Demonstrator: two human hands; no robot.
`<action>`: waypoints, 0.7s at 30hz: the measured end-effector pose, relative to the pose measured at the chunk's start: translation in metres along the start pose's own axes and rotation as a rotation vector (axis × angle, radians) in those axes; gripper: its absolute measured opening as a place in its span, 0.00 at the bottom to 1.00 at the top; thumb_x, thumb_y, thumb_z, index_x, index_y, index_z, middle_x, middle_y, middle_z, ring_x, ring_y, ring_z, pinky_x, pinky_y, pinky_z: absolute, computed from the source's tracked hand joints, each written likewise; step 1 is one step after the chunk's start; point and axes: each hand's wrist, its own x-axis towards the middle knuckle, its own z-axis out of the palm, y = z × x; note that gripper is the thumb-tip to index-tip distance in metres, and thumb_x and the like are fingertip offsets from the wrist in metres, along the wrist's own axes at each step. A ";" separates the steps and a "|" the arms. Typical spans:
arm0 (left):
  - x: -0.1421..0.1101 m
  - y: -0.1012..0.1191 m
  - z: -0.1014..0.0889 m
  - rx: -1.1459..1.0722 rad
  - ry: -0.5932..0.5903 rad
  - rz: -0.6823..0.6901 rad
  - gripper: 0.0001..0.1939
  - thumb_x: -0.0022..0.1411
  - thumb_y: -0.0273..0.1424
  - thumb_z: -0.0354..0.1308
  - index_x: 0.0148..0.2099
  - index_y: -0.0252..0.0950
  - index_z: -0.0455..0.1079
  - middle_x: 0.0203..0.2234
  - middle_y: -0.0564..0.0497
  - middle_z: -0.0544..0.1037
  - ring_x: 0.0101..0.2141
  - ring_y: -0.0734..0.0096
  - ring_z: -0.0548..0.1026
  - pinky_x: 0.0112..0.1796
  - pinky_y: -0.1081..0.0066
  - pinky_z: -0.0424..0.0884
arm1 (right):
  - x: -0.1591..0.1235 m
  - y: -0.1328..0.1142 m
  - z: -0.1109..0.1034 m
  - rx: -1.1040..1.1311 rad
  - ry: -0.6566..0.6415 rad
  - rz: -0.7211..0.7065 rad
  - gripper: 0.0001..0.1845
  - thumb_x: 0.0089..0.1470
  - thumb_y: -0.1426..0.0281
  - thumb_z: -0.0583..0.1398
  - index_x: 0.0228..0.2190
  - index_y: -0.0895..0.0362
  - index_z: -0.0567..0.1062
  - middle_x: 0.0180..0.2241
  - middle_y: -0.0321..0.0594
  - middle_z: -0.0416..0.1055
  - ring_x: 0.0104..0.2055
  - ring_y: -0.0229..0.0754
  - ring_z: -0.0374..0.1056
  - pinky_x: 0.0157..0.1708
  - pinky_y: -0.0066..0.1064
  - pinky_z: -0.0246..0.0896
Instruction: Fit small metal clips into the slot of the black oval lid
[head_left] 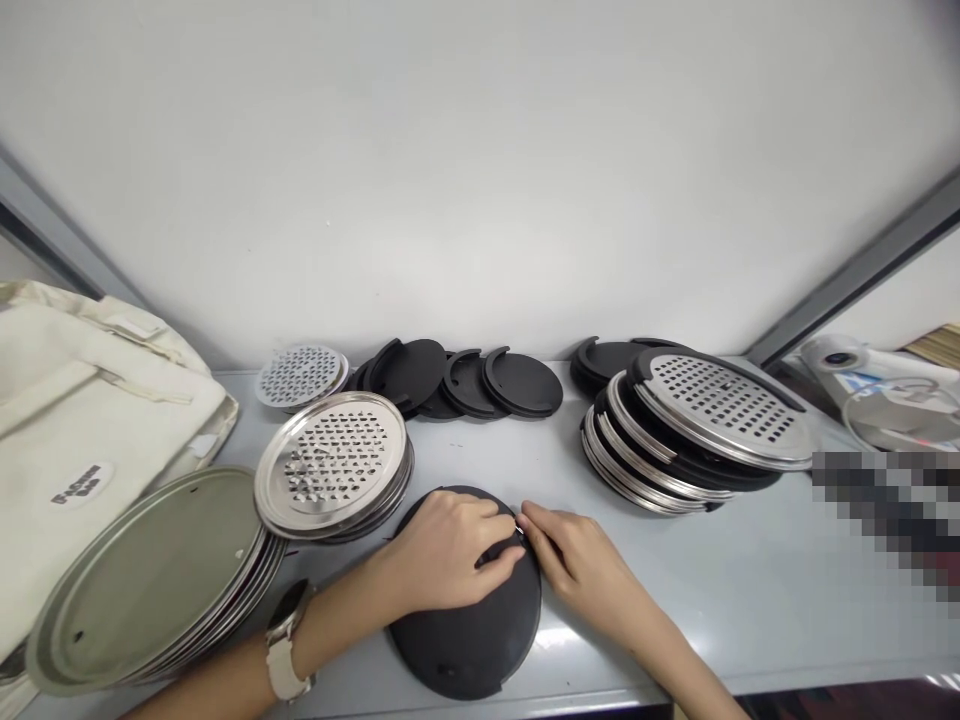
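A flat black disc (476,640) lies on the grey table near its front edge, partly covered by my hands. My left hand (454,550) rests over its upper half, fingers curled toward the upper right rim. At that rim, my right hand (574,555) presses its closed fingertips against the edge. A small shiny bit shows between the two hands, too small to name. Just left stands a stack of round metal grater plates (341,460), the top one perforated. Beyond the disc, several smaller black discs with raised curved rims (525,385) lean in a row by the wall.
At the right is a stack of perforated metal plates with black rims (731,405). Several olive-grey round trays (150,580) pile up at the left, beside a cream bag (82,420). White plastic equipment (885,390) sits beyond the right frame post. The table (750,600) ends at the front.
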 end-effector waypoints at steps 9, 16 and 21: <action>0.000 0.000 -0.002 -0.008 0.010 0.003 0.10 0.64 0.35 0.49 0.33 0.38 0.67 0.24 0.55 0.70 0.27 0.72 0.70 0.27 0.70 0.57 | 0.000 -0.002 0.000 -0.011 0.011 -0.038 0.13 0.63 0.72 0.45 0.26 0.54 0.61 0.21 0.33 0.67 0.23 0.38 0.63 0.24 0.27 0.46; 0.000 0.001 -0.002 -0.011 0.010 0.011 0.10 0.63 0.35 0.49 0.33 0.37 0.68 0.24 0.54 0.71 0.27 0.71 0.70 0.27 0.70 0.58 | -0.001 -0.002 0.001 -0.021 0.031 -0.058 0.13 0.62 0.73 0.45 0.26 0.54 0.62 0.20 0.33 0.66 0.22 0.38 0.62 0.24 0.27 0.46; -0.001 0.001 -0.001 -0.012 0.013 0.012 0.09 0.63 0.34 0.50 0.32 0.37 0.68 0.24 0.53 0.71 0.27 0.71 0.71 0.27 0.70 0.58 | 0.000 -0.002 0.002 -0.040 0.021 -0.057 0.13 0.62 0.73 0.46 0.26 0.54 0.62 0.20 0.33 0.65 0.21 0.38 0.61 0.24 0.28 0.45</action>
